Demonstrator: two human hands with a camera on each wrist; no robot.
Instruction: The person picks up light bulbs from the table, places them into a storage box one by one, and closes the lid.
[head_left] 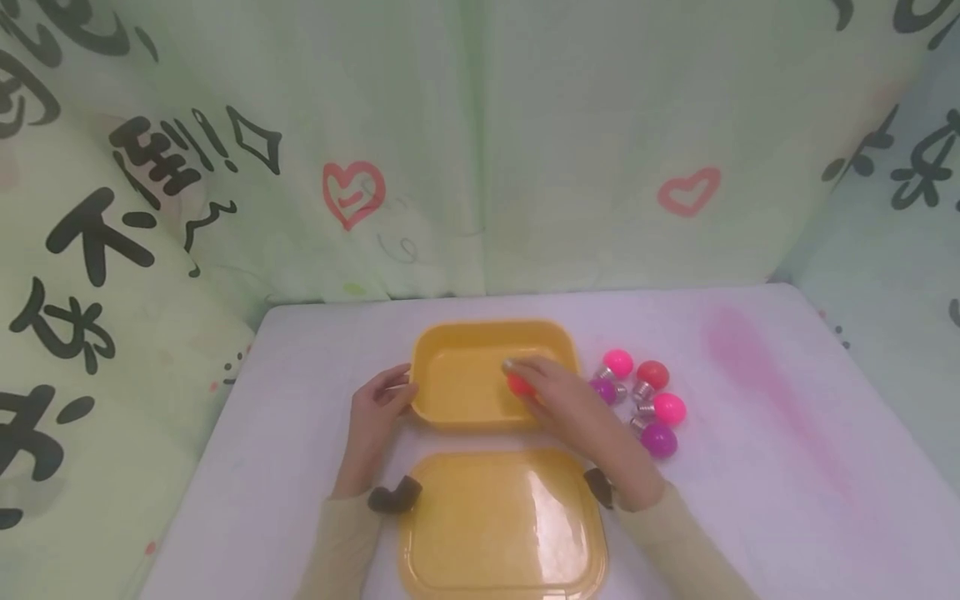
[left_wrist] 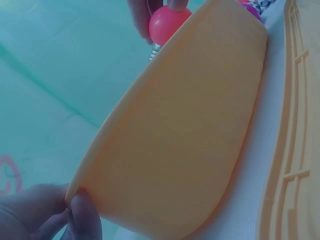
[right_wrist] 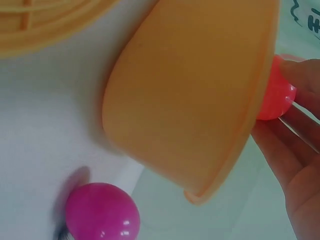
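A yellow plastic box [head_left: 457,379] stands on the table, its inner floor bare where it shows. At its left end my left hand [head_left: 375,412] pinches the rim between thumb and fingers, as the left wrist view shows close up. My right hand [head_left: 570,408] holds a red light bulb [head_left: 519,384] by its round part, over the right side of the box. In the left wrist view the metal screw base [left_wrist: 154,51] of this bulb points down past the rim. The box wall hides part of the bulb [right_wrist: 278,95] in the right wrist view.
Several loose bulbs lie right of the box, among them a red one [head_left: 653,374], a pink one [head_left: 670,408] and a purple one [head_left: 660,441]. A yellow lid [head_left: 480,521] lies in front of the box, between my forearms. Behind the table [head_left: 750,467] hangs a pale curtain [head_left: 570,100].
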